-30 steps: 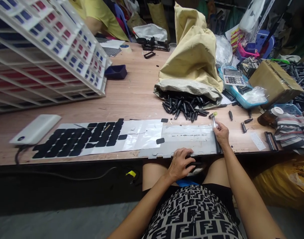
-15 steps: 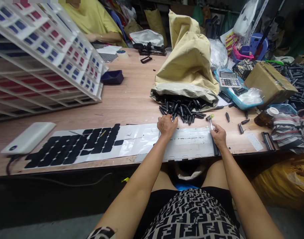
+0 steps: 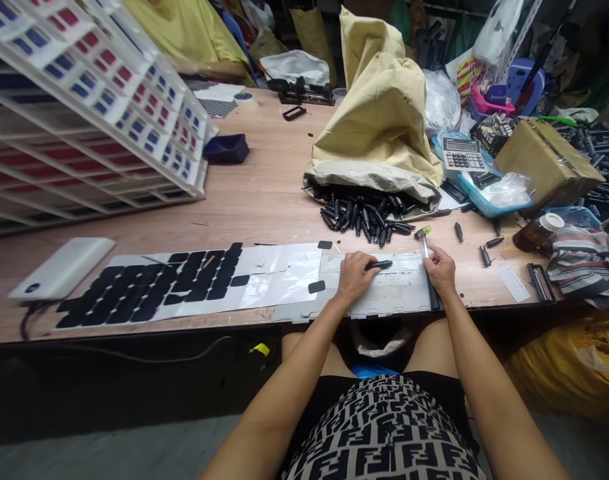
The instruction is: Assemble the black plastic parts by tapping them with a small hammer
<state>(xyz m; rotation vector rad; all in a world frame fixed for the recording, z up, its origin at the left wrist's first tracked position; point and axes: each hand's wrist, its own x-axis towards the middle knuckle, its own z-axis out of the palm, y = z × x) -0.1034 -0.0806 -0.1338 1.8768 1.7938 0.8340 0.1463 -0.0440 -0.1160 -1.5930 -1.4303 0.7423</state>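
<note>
Between the fingers of my left hand (image 3: 355, 275) is a black tapered cylindrical piece (image 3: 382, 265), lying roughly level over the grey-white board (image 3: 399, 297) at the table's front edge. My right hand (image 3: 440, 269) is closed around a small hammer (image 3: 425, 248) with a yellowish tip and a dark handle; its head points away from me at the board's right end. Beyond my hands, a heap of similar black pieces (image 3: 364, 220) spills from the mouth of a beige sack (image 3: 379, 120). A few loose ones (image 3: 485, 256) lie to the right.
To the left, a white sheet (image 3: 279, 287) carries rows of black rounded patches (image 3: 134, 290), beside a white box-shaped device (image 3: 64, 267). A large white crate (image 3: 199, 180) stands at far left. Rightward are a calculator (image 3: 463, 160), cardboard box (image 3: 539, 160) and brown jar (image 3: 537, 232). A person in yellow (image 3: 194, 33) sits opposite.
My left hand went from the board's front edge to the heap, then came back over the board with a black piece. My right hand keeps hold of the hammer in nearly the same place.
</note>
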